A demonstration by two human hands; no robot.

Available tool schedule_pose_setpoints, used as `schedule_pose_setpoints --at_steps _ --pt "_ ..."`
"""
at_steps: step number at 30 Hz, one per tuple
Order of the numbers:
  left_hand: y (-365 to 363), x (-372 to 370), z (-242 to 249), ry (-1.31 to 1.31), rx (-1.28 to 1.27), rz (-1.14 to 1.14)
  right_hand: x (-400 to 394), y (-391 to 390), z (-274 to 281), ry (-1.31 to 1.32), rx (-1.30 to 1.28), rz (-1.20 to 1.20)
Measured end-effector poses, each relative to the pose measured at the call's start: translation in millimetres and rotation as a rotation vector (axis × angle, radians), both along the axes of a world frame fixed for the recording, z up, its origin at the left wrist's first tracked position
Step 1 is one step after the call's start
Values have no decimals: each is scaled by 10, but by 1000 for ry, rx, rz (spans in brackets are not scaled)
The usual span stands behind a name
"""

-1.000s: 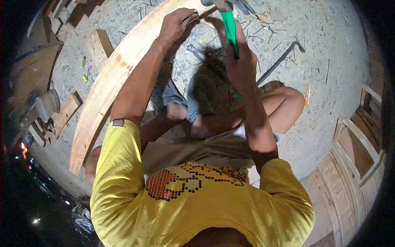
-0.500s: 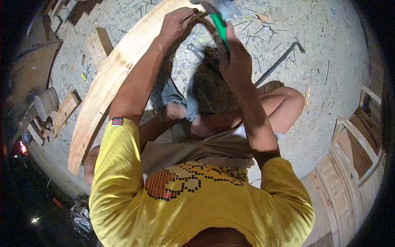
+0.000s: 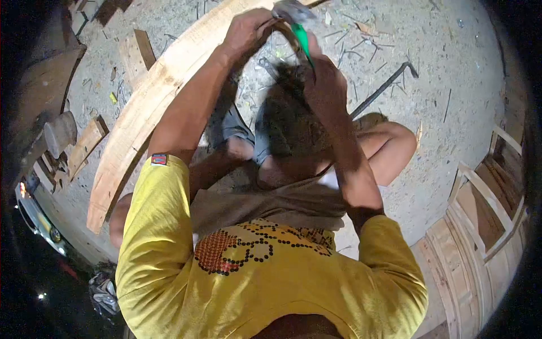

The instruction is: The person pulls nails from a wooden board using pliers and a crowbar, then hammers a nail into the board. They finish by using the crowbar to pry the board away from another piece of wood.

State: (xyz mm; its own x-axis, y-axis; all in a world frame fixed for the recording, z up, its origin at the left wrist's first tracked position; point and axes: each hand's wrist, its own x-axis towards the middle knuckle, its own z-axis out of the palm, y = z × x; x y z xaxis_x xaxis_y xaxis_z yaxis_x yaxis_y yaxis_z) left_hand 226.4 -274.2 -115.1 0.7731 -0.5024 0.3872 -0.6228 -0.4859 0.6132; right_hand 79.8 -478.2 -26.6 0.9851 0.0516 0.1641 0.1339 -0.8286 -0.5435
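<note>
My right hand (image 3: 326,85) is wrapped round the handle of a hammer (image 3: 302,38). The handle shows green, and the metal head is smeared by motion beside the fingertips of my left hand (image 3: 247,31). Those fingertips are pinched together at the far part of a long curved wooden board (image 3: 164,79); whatever they pinch is too small and hidden to name. The board arcs from the top of the view down past my left arm. On the ground between my hands lies a tool resembling pliers (image 3: 267,68), partly in shadow.
A dark crowbar (image 3: 383,91) lies on the concrete ground (image 3: 440,147) at right, among scattered nails. Wood offcuts (image 3: 87,147) lie at left, near a short log (image 3: 60,134). Curved wooden frames (image 3: 485,209) stand at lower right. A vehicle (image 3: 39,217) shows at far left.
The hammer head has dropped leftward, closer to my left fingertips. My left hand stays at the board. The view has shifted slightly, and a vehicle now shows at the left edge.
</note>
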Motion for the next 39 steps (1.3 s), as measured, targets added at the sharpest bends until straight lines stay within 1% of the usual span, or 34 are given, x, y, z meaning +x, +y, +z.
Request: schedule_pose_setpoints --at_steps 1,2,4,5,6,8,9,10,12,13,14,16,17,18,19,20,22,23,24,25,26,27,28,29,30,32,33,34,36,38,39 --pt "-3 68 -5 -14 -19 -9 24 -13 -13 -41 150 -9" --pt "-26 104 -39 -23 -22 -5 43 -40 -32 -50 147 -4" --pt "-57 44 -54 26 -65 35 29 42 222 -12 340 -67" --pt "-47 70 -60 -7 -14 26 61 53 311 -116 333 -60" --pt "-74 38 52 1 -15 31 91 44 395 -108 332 -56" --pt "-152 -71 338 133 -3 45 99 36 512 -271 258 -91" --pt "-117 0 134 47 -61 54 50 78 542 -247 345 -164" --pt "-83 31 -16 56 -61 58 27 75 475 -238 344 -163" --pt "-28 99 -154 -12 -33 5 -19 41 176 -22 144 -106" --pt "-8 110 -150 -27 1 -3 28 -22 73 17 69 37" --pt "9 117 -156 -39 37 -12 33 -81 -20 2 68 39" --pt "-2 104 -49 -33 0 9 142 -49 82 -198 307 50" --pt "0 103 -47 -12 10 9 40 -32 228 -21 349 -62" --pt "-8 86 -73 12 19 10 18 -26 317 -14 347 -63" --pt "-15 81 -86 39 10 62 -17 -9 385 30 403 -134" --pt "-14 76 -83 39 10 59 -40 -5 424 63 455 -209" --pt "-18 119 -91 69 -53 82 -84 -76 350 39 444 -236" --pt "-26 79 -94 -11 -99 92 -118 -113 307 -13 441 -233" --pt "-67 11 -11 -24 -98 92 -120 -145 252 -77 440 -226" --pt "-119 -103 54 55 -230 183 -187 -166 214 24 470 -304" --pt "-151 -204 121 144 -361 272 -242 -189 173 18 474 -306" --pt "-132 -245 121 337 -436 379 -310 -218 147 201 703 -399" --pt "-137 -324 361 279 -490 470 -389 -260 99 386 929 -487" --pt "-46 -305 307 352 -536 488 -455 -334 -74 431 987 -534" --pt "164 -259 247 420 -582 510 -487 -417 -210 426 989 -527" --pt "735 -210 350 251 -21 465 -554 -570 -418 520 1102 -583" --pt "1017 -189 519 312 167 481 -596 -625 -507 521 1132 -624" --pt "1309 -191 700 377 357 494 -605 -641 -476 511 1141 -618" --pt "1996 -132 732 176 326 433 -628 -652 -396 419 1354 -634" --pt "2183 -246 1136 342 200 492 -571 -602 -271 403 1370 -619" --pt "2216 -271 1194 280 214 482 -530 -562 -263 369 1272 -584"
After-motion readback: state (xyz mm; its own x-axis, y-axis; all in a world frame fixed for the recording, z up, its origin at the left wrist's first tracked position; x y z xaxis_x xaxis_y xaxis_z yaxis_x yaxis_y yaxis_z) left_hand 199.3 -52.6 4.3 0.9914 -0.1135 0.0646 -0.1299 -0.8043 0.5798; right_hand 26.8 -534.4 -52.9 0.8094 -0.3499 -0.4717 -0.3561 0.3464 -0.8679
